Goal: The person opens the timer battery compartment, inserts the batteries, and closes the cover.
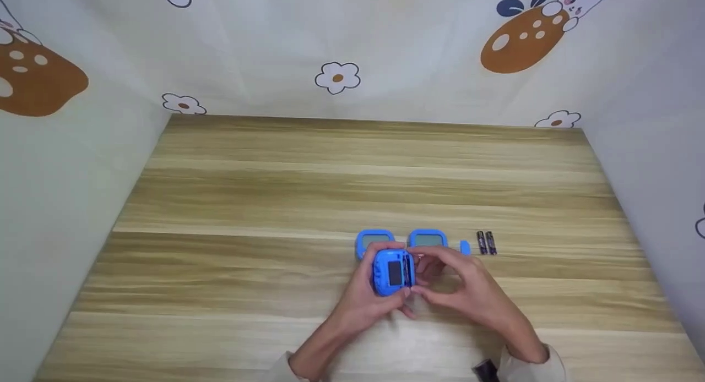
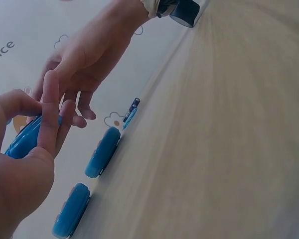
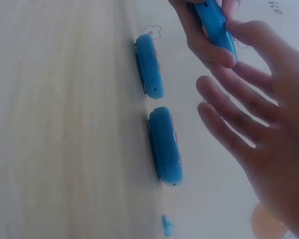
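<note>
My left hand [image 1: 361, 302] grips a palm-sized blue electronic device [image 1: 383, 280], thumb along its near edge and fingers round its far side. The face turned up has a dark rectangular panel, and a long narrow slot with something dark in it runs along the right side. The thumb and forefinger of my right hand [image 1: 471, 283] span that side, tips at its two corners. Its other fingers stretch out loosely in the right wrist view. Behind the hands lie two more blue devices [image 1: 375, 239] [image 1: 428, 239] with grey screens, partly covered by the hands.
Right of the devices, a small blue cover piece [image 1: 465, 247] lies beside two dark slim batteries [image 1: 486, 243]. A black cylindrical object [image 1: 486, 370] shows by the right sleeve. Patterned cloth [image 1: 264, 57] walls in the wooden table [image 1: 220, 206] at the back and sides.
</note>
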`<move>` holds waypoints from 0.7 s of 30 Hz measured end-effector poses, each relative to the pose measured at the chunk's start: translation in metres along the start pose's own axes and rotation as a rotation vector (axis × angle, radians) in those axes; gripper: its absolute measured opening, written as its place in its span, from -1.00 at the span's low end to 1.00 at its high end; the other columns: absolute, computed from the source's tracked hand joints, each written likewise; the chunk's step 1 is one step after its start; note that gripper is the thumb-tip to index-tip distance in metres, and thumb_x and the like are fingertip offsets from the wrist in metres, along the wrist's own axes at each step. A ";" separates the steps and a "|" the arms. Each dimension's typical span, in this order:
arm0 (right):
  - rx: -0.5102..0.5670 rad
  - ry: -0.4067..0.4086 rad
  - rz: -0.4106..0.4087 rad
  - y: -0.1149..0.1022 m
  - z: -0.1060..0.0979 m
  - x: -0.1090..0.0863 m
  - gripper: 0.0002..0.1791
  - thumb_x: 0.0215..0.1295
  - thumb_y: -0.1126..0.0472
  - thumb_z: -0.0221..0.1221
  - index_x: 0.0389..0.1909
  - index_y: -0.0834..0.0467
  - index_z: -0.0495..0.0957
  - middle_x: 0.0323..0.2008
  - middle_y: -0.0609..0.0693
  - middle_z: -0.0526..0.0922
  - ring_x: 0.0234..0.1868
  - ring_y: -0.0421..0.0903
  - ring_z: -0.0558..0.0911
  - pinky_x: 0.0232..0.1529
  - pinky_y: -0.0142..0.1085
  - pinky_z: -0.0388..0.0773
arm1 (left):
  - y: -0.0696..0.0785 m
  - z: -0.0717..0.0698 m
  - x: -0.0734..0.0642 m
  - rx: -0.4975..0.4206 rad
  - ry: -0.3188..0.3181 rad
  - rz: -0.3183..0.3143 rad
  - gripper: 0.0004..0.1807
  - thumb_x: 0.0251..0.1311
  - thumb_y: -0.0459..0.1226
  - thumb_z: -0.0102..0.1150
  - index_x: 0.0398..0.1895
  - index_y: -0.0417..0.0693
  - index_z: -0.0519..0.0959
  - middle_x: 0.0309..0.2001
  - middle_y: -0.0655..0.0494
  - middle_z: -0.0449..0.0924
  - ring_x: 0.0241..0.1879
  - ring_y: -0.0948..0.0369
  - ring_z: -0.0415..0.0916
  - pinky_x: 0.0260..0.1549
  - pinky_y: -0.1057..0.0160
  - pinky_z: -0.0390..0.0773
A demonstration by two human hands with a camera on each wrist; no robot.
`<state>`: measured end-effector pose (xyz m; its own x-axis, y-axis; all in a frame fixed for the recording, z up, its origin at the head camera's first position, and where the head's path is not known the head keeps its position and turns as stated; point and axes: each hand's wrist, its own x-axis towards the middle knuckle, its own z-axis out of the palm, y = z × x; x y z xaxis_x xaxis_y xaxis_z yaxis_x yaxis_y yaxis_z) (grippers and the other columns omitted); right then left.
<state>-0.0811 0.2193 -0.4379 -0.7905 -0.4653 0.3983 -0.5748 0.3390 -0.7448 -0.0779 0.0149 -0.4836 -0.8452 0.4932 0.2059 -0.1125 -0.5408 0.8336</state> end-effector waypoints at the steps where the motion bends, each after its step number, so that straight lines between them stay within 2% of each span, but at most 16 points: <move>1: 0.023 -0.005 0.017 -0.003 0.000 0.001 -0.36 0.03 0.37 0.45 0.18 0.25 0.48 -0.29 0.00 0.66 -0.32 -0.03 0.65 -0.31 -0.12 0.68 | 0.000 0.000 0.000 0.006 0.006 0.001 -0.27 0.16 -0.64 0.11 0.37 -0.19 0.10 0.20 -0.46 0.22 -0.04 -0.26 0.52 -0.48 -0.16 0.68; 7: 0.147 -0.043 0.174 -0.008 0.001 0.004 -0.40 0.07 0.35 0.43 0.16 0.20 0.45 -0.30 0.12 0.61 -0.33 0.05 0.63 -0.30 -0.10 0.65 | -0.001 0.000 -0.002 0.021 0.019 0.018 -0.31 0.15 -0.64 0.08 0.35 -0.16 0.15 0.22 -0.44 0.25 -0.09 -0.17 0.54 -0.54 -0.03 0.71; 10: 0.217 -0.053 0.221 -0.007 0.003 0.004 -0.39 0.09 0.36 0.42 0.17 0.18 0.42 -0.27 0.17 0.59 -0.32 0.09 0.61 -0.30 -0.08 0.65 | 0.000 0.001 -0.002 0.022 0.036 0.020 -0.30 0.12 -0.65 0.08 0.33 -0.16 0.17 0.19 -0.42 0.29 -0.11 -0.16 0.54 -0.58 0.00 0.71; 16: 0.284 -0.048 0.269 -0.007 0.009 0.003 -0.39 0.10 0.40 0.39 0.18 0.15 0.40 -0.25 0.18 0.55 -0.33 0.11 0.58 -0.36 -0.10 0.65 | -0.001 0.004 -0.001 0.071 0.100 0.021 -0.30 0.05 -0.67 0.10 0.28 -0.13 0.24 0.15 -0.36 0.38 -0.12 -0.18 0.53 -0.73 0.07 0.66; 21: 0.269 -0.071 0.248 0.008 0.017 -0.003 -0.33 0.09 0.44 0.35 0.23 0.10 0.37 -0.23 0.10 0.54 -0.33 0.02 0.56 -0.36 -0.17 0.63 | -0.002 0.006 -0.003 0.141 0.158 -0.015 -0.31 -0.01 -0.66 0.13 0.23 -0.08 0.30 0.13 -0.29 0.38 -0.14 -0.19 0.53 -0.76 0.06 0.64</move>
<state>-0.0795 0.2097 -0.4544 -0.8766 -0.4547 0.1575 -0.2846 0.2260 -0.9316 -0.0723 0.0188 -0.4831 -0.9168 0.3811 0.1192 -0.0607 -0.4281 0.9017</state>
